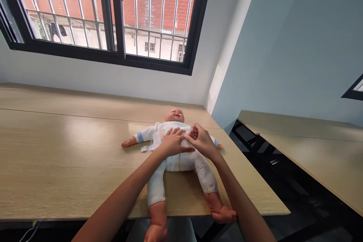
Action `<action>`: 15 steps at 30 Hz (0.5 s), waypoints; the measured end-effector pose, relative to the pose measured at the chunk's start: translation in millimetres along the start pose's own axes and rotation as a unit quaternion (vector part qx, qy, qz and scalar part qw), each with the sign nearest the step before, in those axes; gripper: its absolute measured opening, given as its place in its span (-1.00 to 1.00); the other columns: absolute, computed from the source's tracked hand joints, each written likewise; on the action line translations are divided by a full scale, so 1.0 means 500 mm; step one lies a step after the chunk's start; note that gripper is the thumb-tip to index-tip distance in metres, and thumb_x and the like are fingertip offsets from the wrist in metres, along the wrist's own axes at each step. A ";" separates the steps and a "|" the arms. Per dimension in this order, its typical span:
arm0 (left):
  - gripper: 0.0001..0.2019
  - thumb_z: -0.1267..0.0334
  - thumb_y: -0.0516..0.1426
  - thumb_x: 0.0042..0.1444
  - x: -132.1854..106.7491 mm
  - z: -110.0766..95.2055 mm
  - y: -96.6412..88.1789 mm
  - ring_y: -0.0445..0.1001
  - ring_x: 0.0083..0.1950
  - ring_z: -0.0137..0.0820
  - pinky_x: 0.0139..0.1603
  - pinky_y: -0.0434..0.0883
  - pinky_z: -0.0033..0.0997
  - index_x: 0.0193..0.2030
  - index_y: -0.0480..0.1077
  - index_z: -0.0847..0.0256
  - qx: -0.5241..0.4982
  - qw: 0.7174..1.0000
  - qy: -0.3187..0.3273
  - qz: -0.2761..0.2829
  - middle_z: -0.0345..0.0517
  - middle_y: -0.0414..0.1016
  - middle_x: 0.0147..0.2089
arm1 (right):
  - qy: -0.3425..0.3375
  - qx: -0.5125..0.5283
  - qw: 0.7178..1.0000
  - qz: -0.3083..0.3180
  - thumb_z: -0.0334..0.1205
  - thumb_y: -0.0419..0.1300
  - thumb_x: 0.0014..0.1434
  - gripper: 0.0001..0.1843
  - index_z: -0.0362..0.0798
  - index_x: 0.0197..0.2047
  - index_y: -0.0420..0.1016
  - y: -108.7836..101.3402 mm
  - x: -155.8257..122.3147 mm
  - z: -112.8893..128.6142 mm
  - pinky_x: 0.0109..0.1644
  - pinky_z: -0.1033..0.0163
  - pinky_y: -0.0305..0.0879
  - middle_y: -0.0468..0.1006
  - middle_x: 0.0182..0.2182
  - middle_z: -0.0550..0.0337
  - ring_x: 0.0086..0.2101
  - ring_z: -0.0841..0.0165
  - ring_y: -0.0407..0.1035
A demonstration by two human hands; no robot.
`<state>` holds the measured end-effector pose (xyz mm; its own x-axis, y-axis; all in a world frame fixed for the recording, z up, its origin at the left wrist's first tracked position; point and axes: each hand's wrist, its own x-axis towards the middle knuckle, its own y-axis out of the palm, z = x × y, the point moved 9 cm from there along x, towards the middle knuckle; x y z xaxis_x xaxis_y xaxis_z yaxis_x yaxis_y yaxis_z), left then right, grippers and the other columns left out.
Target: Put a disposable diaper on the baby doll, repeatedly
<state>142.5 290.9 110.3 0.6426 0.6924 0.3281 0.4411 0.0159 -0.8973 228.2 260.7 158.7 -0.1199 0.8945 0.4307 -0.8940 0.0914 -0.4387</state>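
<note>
1. There is one doll (179, 165), on its back on the table (85, 147), near that table's right-hand end. Its head lies toward the window wall and its legs spread toward the near edge, so its long axis runs away from the person; both feet reach past that edge.
2. It wears one white suit (155, 184) with two blue cuffs. I make out one pale strip (146, 148) beside its waist.
3. Two bare hands are on it. The left hand (173, 142) lies flat across the chest, fingers slightly spread. The right hand (202, 141) is just beside it, fingers curled in near the thumb; whether they pinch anything, I can't tell.
4. The hands hide much of the doll's front, and one foot is cut off below.
5. Farther out I count one second table (314, 141) to the right and one barred window (122, 45) behind, its top cropped.
</note>
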 end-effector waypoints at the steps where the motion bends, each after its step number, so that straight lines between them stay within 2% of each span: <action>1: -0.42 -0.24 0.14 0.15 0.001 0.003 0.002 0.14 0.41 -0.01 0.43 -0.02 0.20 0.17 0.39 0.08 -0.003 1.000 0.000 -0.002 0.04 0.35 0.31 | 0.000 -0.021 1.000 0.015 -0.16 0.21 0.04 -0.76 0.03 -0.36 0.17 0.014 0.001 0.003 -0.39 0.28 0.27 0.40 -0.52 0.33 -0.48 0.37 0.35; 4: -0.43 -0.14 0.20 0.12 0.002 0.012 0.003 0.16 0.40 -0.02 0.44 -0.01 0.18 0.20 0.32 0.10 -0.015 1.000 -0.005 -0.014 0.04 0.37 0.29 | 0.004 -0.054 0.998 0.025 -0.17 0.19 0.03 -0.77 0.03 -0.40 0.15 0.033 0.003 0.000 -0.39 0.28 0.23 0.37 -0.55 0.35 -0.49 0.37 0.33; 9: -0.66 0.05 0.25 0.06 0.004 0.024 -0.006 0.34 0.25 -0.07 0.41 0.08 0.08 -0.07 0.37 0.11 -0.067 0.996 -0.021 -0.053 -0.02 0.49 0.10 | 0.008 -0.031 0.999 0.030 -0.19 0.20 -0.01 -0.76 0.02 -0.43 0.14 0.049 0.002 -0.026 -0.41 0.30 0.21 0.42 -0.56 0.35 -0.50 0.36 0.36; 12: -0.76 0.17 0.25 0.02 0.004 0.026 -0.010 0.41 0.17 -0.09 0.38 0.14 0.04 -0.18 0.36 0.12 -0.102 0.992 -0.030 -0.068 -0.05 0.52 0.00 | 0.014 -0.038 0.999 0.033 -0.19 0.19 0.00 -0.83 0.00 -0.40 0.24 0.057 0.004 -0.040 -0.38 0.29 0.27 0.50 -0.50 0.29 -0.47 0.33 0.44; 15: -0.80 0.23 0.24 0.01 0.002 0.027 -0.013 0.44 0.11 -0.10 0.38 0.15 0.03 -0.22 0.37 0.16 -0.133 0.988 -0.031 -0.077 -0.05 0.53 -0.05 | 0.032 -0.037 0.996 0.068 -0.21 0.17 0.03 -0.89 -0.02 -0.34 0.33 0.069 0.014 -0.051 -0.35 0.27 0.34 0.55 -0.48 0.26 -0.43 0.30 0.50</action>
<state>131.7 301.2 112.4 0.5193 0.7395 0.4283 0.6845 -0.0598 -0.7266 207.4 281.2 126.7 -0.2079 0.9266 0.3132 -0.8371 -0.0029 -0.5470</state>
